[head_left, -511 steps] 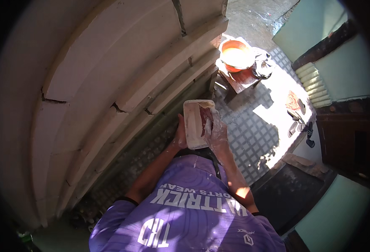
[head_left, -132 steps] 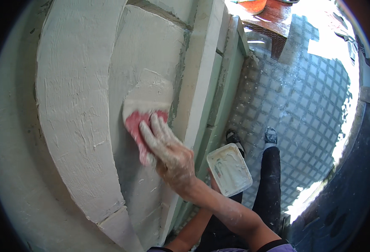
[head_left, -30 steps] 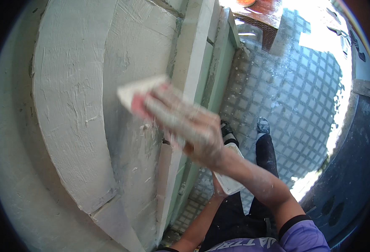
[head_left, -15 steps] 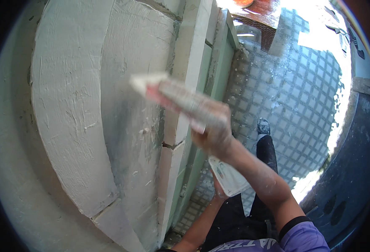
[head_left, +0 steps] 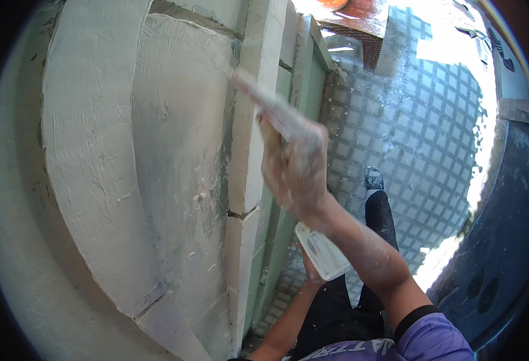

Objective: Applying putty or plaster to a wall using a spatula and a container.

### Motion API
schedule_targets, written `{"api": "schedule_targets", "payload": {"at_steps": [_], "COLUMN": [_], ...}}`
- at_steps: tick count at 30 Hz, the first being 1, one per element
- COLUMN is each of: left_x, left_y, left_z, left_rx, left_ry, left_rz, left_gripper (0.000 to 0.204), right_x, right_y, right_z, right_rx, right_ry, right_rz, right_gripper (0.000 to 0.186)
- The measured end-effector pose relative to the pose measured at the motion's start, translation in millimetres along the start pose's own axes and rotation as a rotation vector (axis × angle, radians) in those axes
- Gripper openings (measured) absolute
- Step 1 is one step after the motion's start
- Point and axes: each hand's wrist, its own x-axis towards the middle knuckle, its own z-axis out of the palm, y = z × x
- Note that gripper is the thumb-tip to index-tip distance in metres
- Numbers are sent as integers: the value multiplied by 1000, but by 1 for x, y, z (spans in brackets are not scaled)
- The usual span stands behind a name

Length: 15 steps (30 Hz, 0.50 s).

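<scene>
right hand [head_left: 297,171] gripping 1 plaster trowel [head_left: 264,102], blade angled up-left from fist onto wall moulding [head_left: 156,150], left hand [head_left: 309,274] below cupping 1 white plaster tray [head_left: 323,253], 1 shoe [head_left: 373,178] on tiled floor [head_left: 409,120]

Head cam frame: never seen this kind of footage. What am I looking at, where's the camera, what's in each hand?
No machine here: a person works with two bare hands. The one picture comes from a fisheye camera on their head, looking down, so straight edges bend. The right hand, smeared white, holds a flat plastering tool against a white plastered moulding on the wall; motion blurs it. Lower down, the left hand, mostly hidden, holds a pale flat board. Below lie a tiled floor and the person's shoe.
</scene>
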Motion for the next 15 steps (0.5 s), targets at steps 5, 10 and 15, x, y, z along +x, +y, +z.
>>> {"api": "schedule_targets", "payload": {"at_steps": [5, 10, 15], "left_x": [6, 2, 7], "left_y": [-9, -5, 0], "left_z": [27, 24, 39], "left_rx": [136, 15, -95], "left_ry": [-137, 0, -141], "left_rz": [67, 44, -10], "left_gripper": [82, 83, 80], "right_x": [64, 6, 52], "right_y": [32, 14, -7], "right_z": [14, 15, -20], "right_rx": [-311, -63, -304], "right_ry": [58, 26, 170], "right_rz": [-107, -15, 223], "right_gripper": [58, 50, 23]}}
